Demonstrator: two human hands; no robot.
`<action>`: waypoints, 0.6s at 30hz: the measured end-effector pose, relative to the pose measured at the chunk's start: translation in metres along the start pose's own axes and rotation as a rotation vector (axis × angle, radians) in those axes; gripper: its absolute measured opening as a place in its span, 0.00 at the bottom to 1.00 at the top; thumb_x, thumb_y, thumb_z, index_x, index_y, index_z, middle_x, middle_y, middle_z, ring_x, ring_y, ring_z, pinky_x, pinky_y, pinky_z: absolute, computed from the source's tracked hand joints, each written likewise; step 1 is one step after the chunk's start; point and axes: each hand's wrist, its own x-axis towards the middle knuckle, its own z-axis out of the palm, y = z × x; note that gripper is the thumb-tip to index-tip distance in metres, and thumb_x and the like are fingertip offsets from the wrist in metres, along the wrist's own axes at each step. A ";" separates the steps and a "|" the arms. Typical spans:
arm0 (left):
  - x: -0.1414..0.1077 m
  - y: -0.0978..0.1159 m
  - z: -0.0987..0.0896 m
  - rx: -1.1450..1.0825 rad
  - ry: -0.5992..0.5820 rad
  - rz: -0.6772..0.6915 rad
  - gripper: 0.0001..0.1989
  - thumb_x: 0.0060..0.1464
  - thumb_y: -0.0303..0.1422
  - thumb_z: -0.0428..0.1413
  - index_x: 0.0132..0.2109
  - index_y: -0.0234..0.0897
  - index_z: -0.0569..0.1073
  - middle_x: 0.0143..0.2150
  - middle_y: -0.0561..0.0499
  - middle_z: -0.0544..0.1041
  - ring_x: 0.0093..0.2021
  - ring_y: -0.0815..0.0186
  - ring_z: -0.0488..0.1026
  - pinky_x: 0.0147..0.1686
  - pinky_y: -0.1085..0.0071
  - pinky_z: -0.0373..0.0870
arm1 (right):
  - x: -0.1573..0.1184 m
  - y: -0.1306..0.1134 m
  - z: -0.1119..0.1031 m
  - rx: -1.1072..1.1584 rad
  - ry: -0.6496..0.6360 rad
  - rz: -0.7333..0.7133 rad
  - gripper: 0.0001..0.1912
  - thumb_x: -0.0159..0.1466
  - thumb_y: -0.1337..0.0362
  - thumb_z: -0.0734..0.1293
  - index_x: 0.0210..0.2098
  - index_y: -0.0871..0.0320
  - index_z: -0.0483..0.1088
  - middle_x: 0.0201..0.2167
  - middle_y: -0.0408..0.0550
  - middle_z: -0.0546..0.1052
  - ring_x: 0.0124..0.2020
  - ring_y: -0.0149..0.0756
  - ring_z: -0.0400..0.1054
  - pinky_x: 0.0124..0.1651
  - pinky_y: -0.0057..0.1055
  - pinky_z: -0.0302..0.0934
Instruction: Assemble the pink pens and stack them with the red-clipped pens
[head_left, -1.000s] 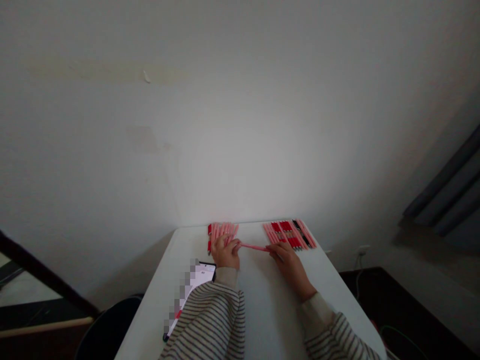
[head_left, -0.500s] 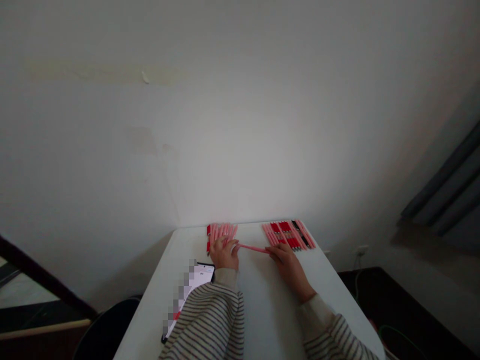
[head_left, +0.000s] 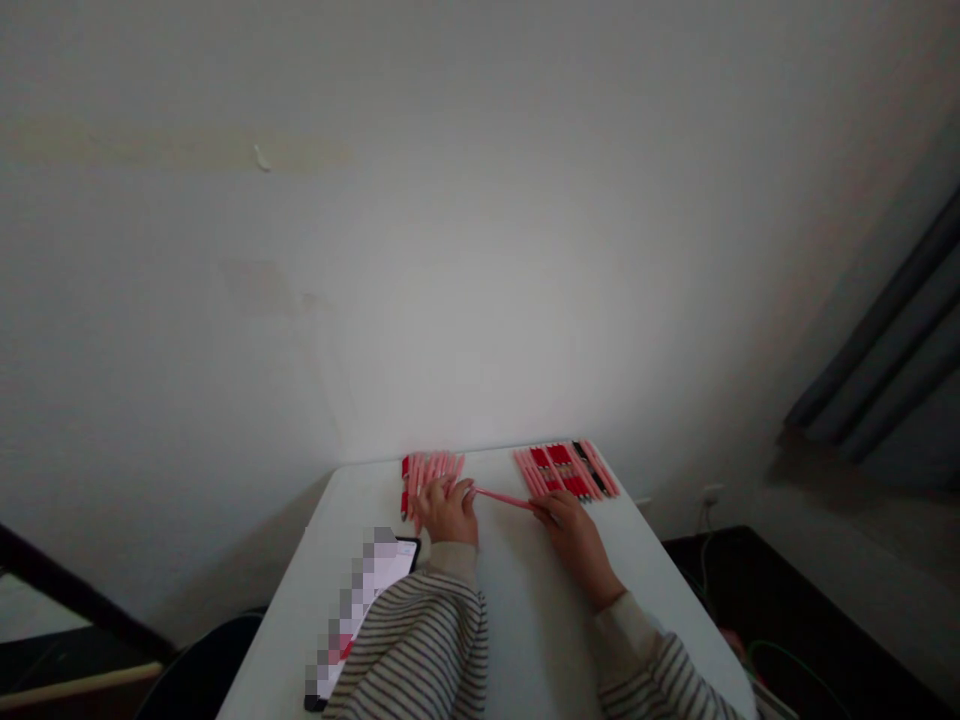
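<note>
A slim pink pen spans the gap between my two hands, just above the white table. My left hand pinches its left end with thumb and fingers, and my right hand grips its right end. Just beyond my left hand lies a loose row of pink pens, with red parts at its left edge. Behind my right hand another row of pink pens is laid side by side, showing red and black parts. My fingers hide both ends of the held pen.
A phone with a lit, partly blurred screen lies left of my left forearm, partly under the sleeve. The table's far edge meets a pale wall. A dark round object stands by the table's left side, and a dark curtain hangs at right.
The view has turned slightly right, so the table and pens sit further left in it. Both hands keep hold of the same pen, with little visible movement.
</note>
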 end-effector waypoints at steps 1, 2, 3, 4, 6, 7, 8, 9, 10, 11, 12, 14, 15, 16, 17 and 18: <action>0.001 0.003 0.002 -0.003 0.001 0.001 0.13 0.55 0.42 0.50 0.38 0.46 0.79 0.45 0.46 0.74 0.51 0.56 0.65 0.56 0.48 0.53 | 0.000 0.000 -0.001 -0.007 0.016 0.003 0.12 0.64 0.58 0.62 0.40 0.52 0.75 0.38 0.49 0.74 0.42 0.40 0.67 0.47 0.37 0.63; 0.003 0.006 0.004 -0.006 0.001 -0.001 0.14 0.55 0.43 0.50 0.39 0.46 0.79 0.45 0.46 0.74 0.51 0.56 0.65 0.56 0.49 0.53 | 0.001 0.000 -0.003 -0.013 0.034 0.007 0.12 0.64 0.58 0.62 0.40 0.52 0.75 0.38 0.49 0.74 0.42 0.40 0.67 0.47 0.37 0.63; 0.004 0.010 0.007 -0.009 0.000 -0.007 0.15 0.55 0.43 0.49 0.39 0.47 0.79 0.46 0.46 0.74 0.51 0.56 0.64 0.56 0.50 0.54 | 0.001 0.001 -0.004 -0.018 0.053 0.013 0.11 0.63 0.58 0.62 0.40 0.52 0.75 0.38 0.49 0.74 0.42 0.40 0.67 0.47 0.37 0.63; 0.006 0.013 0.010 -0.013 -0.003 -0.016 0.15 0.56 0.43 0.49 0.40 0.47 0.78 0.46 0.46 0.74 0.51 0.56 0.64 0.56 0.51 0.54 | 0.001 0.001 -0.005 -0.024 0.071 0.021 0.11 0.63 0.59 0.62 0.40 0.52 0.75 0.37 0.49 0.74 0.41 0.40 0.67 0.46 0.37 0.63; 0.010 0.022 0.016 -0.026 -0.014 -0.032 0.15 0.56 0.42 0.48 0.42 0.47 0.78 0.48 0.45 0.73 0.52 0.56 0.64 0.55 0.51 0.54 | 0.002 0.002 -0.007 -0.035 0.107 0.046 0.11 0.63 0.59 0.62 0.40 0.52 0.75 0.37 0.49 0.74 0.40 0.40 0.67 0.45 0.37 0.63; 0.012 0.027 0.020 -0.033 -0.019 -0.038 0.15 0.56 0.42 0.48 0.43 0.47 0.78 0.48 0.45 0.73 0.52 0.56 0.63 0.56 0.51 0.53 | 0.003 0.003 -0.009 -0.040 0.125 0.066 0.11 0.63 0.60 0.62 0.40 0.52 0.75 0.37 0.49 0.74 0.40 0.40 0.67 0.45 0.36 0.63; 0.014 0.033 0.024 -0.041 -0.022 -0.043 0.15 0.56 0.41 0.48 0.43 0.47 0.78 0.49 0.45 0.73 0.53 0.56 0.63 0.56 0.50 0.52 | 0.003 0.004 -0.010 -0.044 0.144 0.087 0.12 0.63 0.60 0.62 0.40 0.52 0.75 0.37 0.49 0.74 0.40 0.40 0.68 0.44 0.36 0.63; 0.016 0.038 0.027 -0.047 -0.021 -0.048 0.15 0.56 0.41 0.49 0.43 0.47 0.77 0.49 0.46 0.73 0.53 0.56 0.63 0.56 0.50 0.52 | 0.004 0.005 -0.012 -0.044 0.165 0.109 0.12 0.63 0.60 0.61 0.40 0.53 0.75 0.37 0.49 0.74 0.40 0.39 0.68 0.44 0.36 0.63; 0.017 0.044 0.031 -0.051 -0.017 -0.057 0.14 0.55 0.41 0.50 0.43 0.47 0.78 0.49 0.46 0.73 0.53 0.56 0.62 0.57 0.50 0.51 | 0.004 0.007 -0.015 -0.040 0.184 0.128 0.12 0.63 0.61 0.61 0.40 0.54 0.75 0.37 0.49 0.74 0.40 0.39 0.68 0.44 0.35 0.62; 0.019 0.050 0.035 -0.052 -0.012 -0.067 0.14 0.55 0.42 0.51 0.43 0.48 0.78 0.49 0.46 0.73 0.53 0.56 0.62 0.56 0.50 0.51 | 0.004 0.009 -0.017 -0.034 0.202 0.143 0.12 0.63 0.60 0.61 0.40 0.54 0.75 0.37 0.49 0.74 0.39 0.38 0.68 0.44 0.34 0.62; 0.021 0.057 0.040 -0.051 -0.006 -0.081 0.13 0.54 0.41 0.52 0.42 0.47 0.78 0.49 0.47 0.73 0.53 0.56 0.62 0.56 0.51 0.51 | 0.004 0.011 -0.020 -0.029 0.218 0.154 0.13 0.63 0.60 0.61 0.39 0.55 0.75 0.36 0.49 0.74 0.39 0.38 0.68 0.44 0.34 0.62; 0.024 0.069 0.049 -0.054 -0.011 -0.100 0.12 0.52 0.41 0.54 0.41 0.46 0.78 0.48 0.47 0.73 0.53 0.56 0.61 0.57 0.52 0.51 | 0.004 0.017 -0.026 -0.029 0.250 0.171 0.14 0.63 0.59 0.60 0.39 0.56 0.75 0.36 0.49 0.74 0.40 0.37 0.68 0.44 0.33 0.62; 0.025 0.075 0.053 -0.058 -0.019 -0.104 0.12 0.52 0.41 0.55 0.41 0.46 0.79 0.48 0.47 0.73 0.53 0.56 0.61 0.57 0.51 0.51 | 0.004 0.020 -0.029 -0.038 0.268 0.183 0.14 0.63 0.59 0.60 0.39 0.56 0.75 0.37 0.50 0.74 0.40 0.37 0.67 0.45 0.33 0.62; 0.027 0.080 0.057 -0.063 -0.030 -0.102 0.12 0.52 0.41 0.55 0.40 0.46 0.79 0.48 0.47 0.73 0.53 0.56 0.61 0.57 0.51 0.50 | 0.004 0.023 -0.032 -0.051 0.285 0.196 0.14 0.63 0.58 0.60 0.39 0.56 0.75 0.37 0.50 0.74 0.40 0.37 0.67 0.45 0.33 0.61; 0.028 0.086 0.062 -0.068 -0.043 -0.098 0.11 0.52 0.41 0.55 0.39 0.46 0.79 0.48 0.48 0.73 0.53 0.56 0.61 0.58 0.50 0.50 | 0.004 0.026 -0.034 -0.067 0.300 0.211 0.14 0.63 0.58 0.60 0.39 0.56 0.75 0.37 0.50 0.74 0.41 0.37 0.67 0.45 0.33 0.61; 0.030 0.092 0.066 -0.071 -0.059 -0.098 0.11 0.52 0.42 0.55 0.39 0.46 0.79 0.49 0.48 0.73 0.53 0.56 0.62 0.59 0.49 0.49 | 0.004 0.029 -0.037 -0.084 0.314 0.225 0.14 0.64 0.58 0.60 0.39 0.56 0.75 0.36 0.50 0.74 0.41 0.37 0.67 0.45 0.33 0.61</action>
